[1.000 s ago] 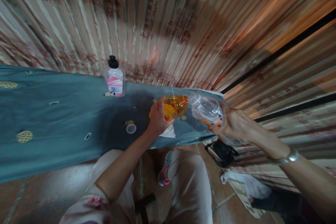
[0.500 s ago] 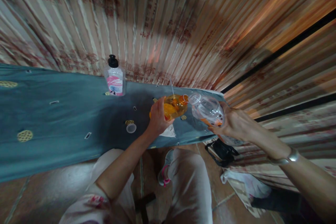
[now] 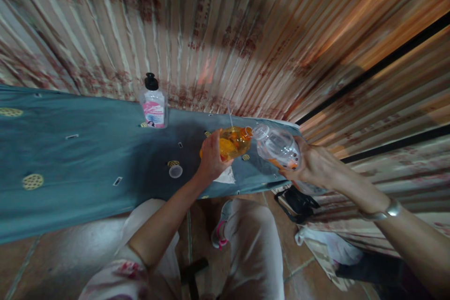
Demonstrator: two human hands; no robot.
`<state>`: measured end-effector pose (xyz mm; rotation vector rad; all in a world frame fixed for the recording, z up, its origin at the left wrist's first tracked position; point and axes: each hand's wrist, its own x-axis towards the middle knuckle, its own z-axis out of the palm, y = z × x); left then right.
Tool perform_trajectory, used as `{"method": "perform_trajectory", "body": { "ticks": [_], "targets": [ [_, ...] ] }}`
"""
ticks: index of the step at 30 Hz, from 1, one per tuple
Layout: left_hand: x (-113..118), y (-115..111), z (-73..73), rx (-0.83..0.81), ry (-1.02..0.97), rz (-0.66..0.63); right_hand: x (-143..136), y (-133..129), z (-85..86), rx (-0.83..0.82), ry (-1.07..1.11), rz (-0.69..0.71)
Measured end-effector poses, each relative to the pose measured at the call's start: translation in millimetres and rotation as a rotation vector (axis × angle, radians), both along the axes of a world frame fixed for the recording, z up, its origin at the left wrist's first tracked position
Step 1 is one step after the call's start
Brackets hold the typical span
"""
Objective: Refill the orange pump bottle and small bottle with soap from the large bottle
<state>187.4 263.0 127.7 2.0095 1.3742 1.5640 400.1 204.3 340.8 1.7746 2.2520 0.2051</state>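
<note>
My left hand (image 3: pixel 211 157) is wrapped round a clear bottle of orange liquid (image 3: pixel 234 143), tilted with its mouth toward the right. In my right hand (image 3: pixel 311 164) is a clear plastic bottle (image 3: pixel 277 145) with orange and dark dots on its side, leaning so that its mouth points left. The two mouths meet or nearly meet above the cloth; whether they touch I cannot tell. Under my left wrist lies a white piece of paper or tissue (image 3: pixel 225 176). A small round translucent cap or cup (image 3: pixel 176 171) sits left of that hand.
A bottle with a black cap and pink label (image 3: pixel 153 110) stands at the back of the teal cloth-covered surface (image 3: pixel 87 159). Behind it hangs a pleated, flowered curtain (image 3: pixel 176 33). A thin clear stick (image 3: pixel 230 115) shows behind the orange bottle. A black bag (image 3: pixel 297 202) is on the tiled floor.
</note>
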Motion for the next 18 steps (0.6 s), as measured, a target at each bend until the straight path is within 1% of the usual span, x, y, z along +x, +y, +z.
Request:
{"method": "perform_trajectory", "body": {
  "ticks": [12, 18],
  "targets": [
    [-0.5, -0.7, 0.9, -0.005, -0.005, 0.002, 2.8, 0.7, -2.3, -0.021, 0.017, -0.005],
    [-0.4, 0.1, -0.8, -0.011, -0.02, -0.001, 4.0, 0.2, -1.9, -0.004, 0.008, 0.024]
  ]
}}
